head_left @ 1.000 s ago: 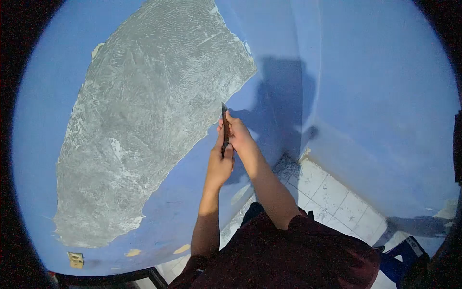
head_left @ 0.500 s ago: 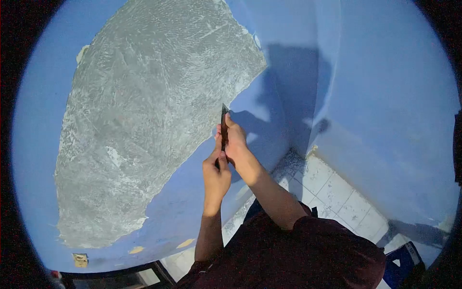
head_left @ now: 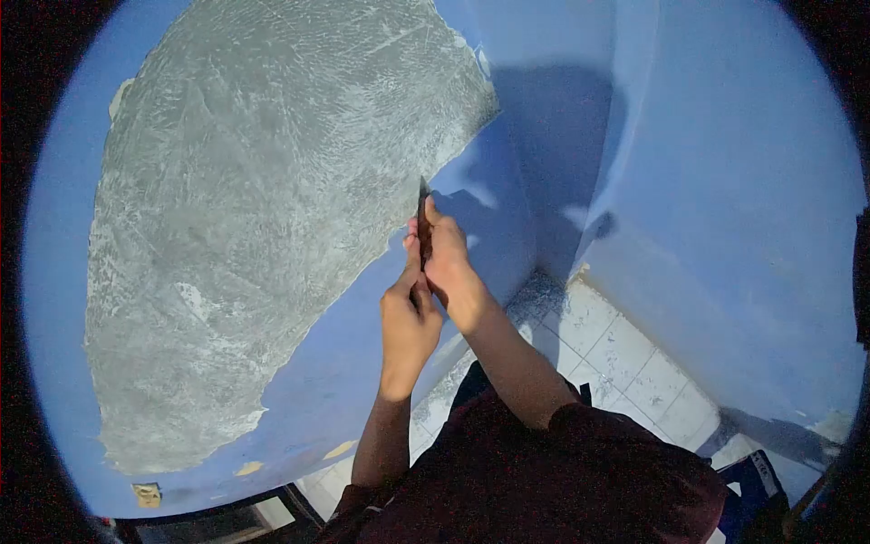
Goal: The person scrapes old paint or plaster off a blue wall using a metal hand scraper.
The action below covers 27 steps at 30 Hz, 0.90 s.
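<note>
My right hand (head_left: 447,258) is closed around a slim scraper (head_left: 423,218) with a dark blade and brownish handle, seen nearly edge-on. Below it, my left hand (head_left: 408,326) grips the lower end of the same tool, its fingers overlapping the right hand in this view. The blade tip points up and lies at the ragged lower right border of a large grey bare patch (head_left: 245,218), where the blue paint (head_left: 335,363) begins. Pale scratch marks cover the grey surface. Most of the handle is hidden by my fingers.
A second blue wall (head_left: 734,218) meets this one at a corner on the right, with my shadow across it. White floor tiles (head_left: 625,349) carry scattered flakes. A wall socket (head_left: 146,495) sits at lower left, above a dark-framed object (head_left: 227,526). Something dark blue (head_left: 757,490) stands at lower right.
My hands and the scraper have moved slightly up along the border of the patch. The view has shifted a little, and both hands keep their grip.
</note>
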Each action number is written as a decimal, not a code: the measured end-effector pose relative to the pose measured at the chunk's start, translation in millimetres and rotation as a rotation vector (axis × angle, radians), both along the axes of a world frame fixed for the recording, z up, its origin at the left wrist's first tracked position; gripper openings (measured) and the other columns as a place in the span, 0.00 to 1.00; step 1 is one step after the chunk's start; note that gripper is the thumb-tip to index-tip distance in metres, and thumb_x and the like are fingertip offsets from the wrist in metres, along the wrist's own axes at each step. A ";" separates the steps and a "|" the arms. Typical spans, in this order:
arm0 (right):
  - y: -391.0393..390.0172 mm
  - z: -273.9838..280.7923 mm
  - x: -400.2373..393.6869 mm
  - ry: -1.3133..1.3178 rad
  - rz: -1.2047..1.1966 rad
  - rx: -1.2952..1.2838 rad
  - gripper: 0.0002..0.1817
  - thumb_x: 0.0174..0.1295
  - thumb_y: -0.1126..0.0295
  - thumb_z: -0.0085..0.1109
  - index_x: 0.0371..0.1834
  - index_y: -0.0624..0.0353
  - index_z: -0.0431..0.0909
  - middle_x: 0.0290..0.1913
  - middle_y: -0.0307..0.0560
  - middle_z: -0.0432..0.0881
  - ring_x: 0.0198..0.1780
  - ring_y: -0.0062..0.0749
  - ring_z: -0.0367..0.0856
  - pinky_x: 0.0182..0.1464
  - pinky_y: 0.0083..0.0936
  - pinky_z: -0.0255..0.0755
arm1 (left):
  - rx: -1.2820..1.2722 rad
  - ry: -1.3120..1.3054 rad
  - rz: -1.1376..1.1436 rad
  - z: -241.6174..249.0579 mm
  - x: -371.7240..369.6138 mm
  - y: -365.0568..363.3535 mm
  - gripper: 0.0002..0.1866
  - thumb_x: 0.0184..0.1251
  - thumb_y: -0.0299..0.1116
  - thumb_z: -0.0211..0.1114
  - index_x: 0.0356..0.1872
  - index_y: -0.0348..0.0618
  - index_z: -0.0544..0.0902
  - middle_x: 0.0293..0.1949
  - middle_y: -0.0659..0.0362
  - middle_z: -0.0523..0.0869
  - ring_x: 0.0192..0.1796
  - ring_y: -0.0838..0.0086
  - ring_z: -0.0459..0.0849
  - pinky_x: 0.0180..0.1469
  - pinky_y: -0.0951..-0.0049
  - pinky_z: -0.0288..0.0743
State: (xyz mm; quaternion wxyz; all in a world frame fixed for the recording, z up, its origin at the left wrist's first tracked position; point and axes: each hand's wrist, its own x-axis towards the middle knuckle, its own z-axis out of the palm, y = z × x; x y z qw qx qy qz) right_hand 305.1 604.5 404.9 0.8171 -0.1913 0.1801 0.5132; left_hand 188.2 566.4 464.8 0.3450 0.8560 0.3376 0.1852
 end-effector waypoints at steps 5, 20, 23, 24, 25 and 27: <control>1.2 4.6 -17.0 0.014 0.076 -0.029 0.20 0.74 0.50 0.56 0.36 0.59 0.75 0.28 0.43 0.76 0.27 0.32 0.73 0.29 0.27 0.73 | 0.202 -0.093 -0.067 -9.0 -19.3 4.9 0.27 0.74 0.18 0.47 0.74 0.35 0.66 0.33 0.50 0.82 0.33 0.79 0.71 0.40 0.74 0.73; -5.3 5.1 -18.5 0.029 0.110 0.012 0.20 0.73 0.52 0.58 0.36 0.60 0.73 0.28 0.45 0.75 0.26 0.32 0.73 0.28 0.27 0.74 | -0.080 0.142 0.015 17.0 -10.8 -10.3 0.30 0.69 0.13 0.45 0.74 0.31 0.64 0.67 0.36 0.75 0.45 0.72 0.83 0.52 0.69 0.77; -1.3 1.4 -12.8 0.005 0.099 0.049 0.20 0.72 0.52 0.59 0.34 0.60 0.73 0.27 0.45 0.75 0.25 0.31 0.73 0.28 0.26 0.74 | 0.079 -0.043 -0.032 16.1 -8.2 -8.5 0.30 0.68 0.15 0.48 0.73 0.31 0.65 0.38 0.29 0.81 0.35 0.52 0.89 0.37 0.69 0.76; 0.5 -3.7 -5.1 0.017 0.091 0.080 0.20 0.73 0.52 0.58 0.33 0.60 0.74 0.27 0.45 0.75 0.25 0.32 0.73 0.29 0.27 0.74 | 0.054 -0.010 -0.044 13.7 -2.8 -7.5 0.31 0.67 0.14 0.46 0.74 0.31 0.64 0.47 0.29 0.81 0.41 0.60 0.87 0.44 0.69 0.76; 0.5 -8.9 -1.4 0.029 0.087 0.110 0.20 0.73 0.52 0.58 0.33 0.59 0.74 0.27 0.45 0.75 0.25 0.32 0.73 0.29 0.28 0.75 | 0.028 0.023 -0.052 15.7 1.2 -10.9 0.31 0.67 0.13 0.45 0.74 0.30 0.63 0.56 0.29 0.80 0.46 0.69 0.85 0.51 0.69 0.76; -3.9 -14.4 -8.8 -0.033 0.113 0.094 0.20 0.74 0.53 0.56 0.33 0.60 0.74 0.27 0.45 0.75 0.25 0.33 0.73 0.30 0.28 0.75 | 0.060 0.077 -0.008 -4.2 -10.4 -8.4 0.32 0.66 0.12 0.45 0.75 0.32 0.63 0.48 0.32 0.85 0.40 0.72 0.82 0.46 0.71 0.76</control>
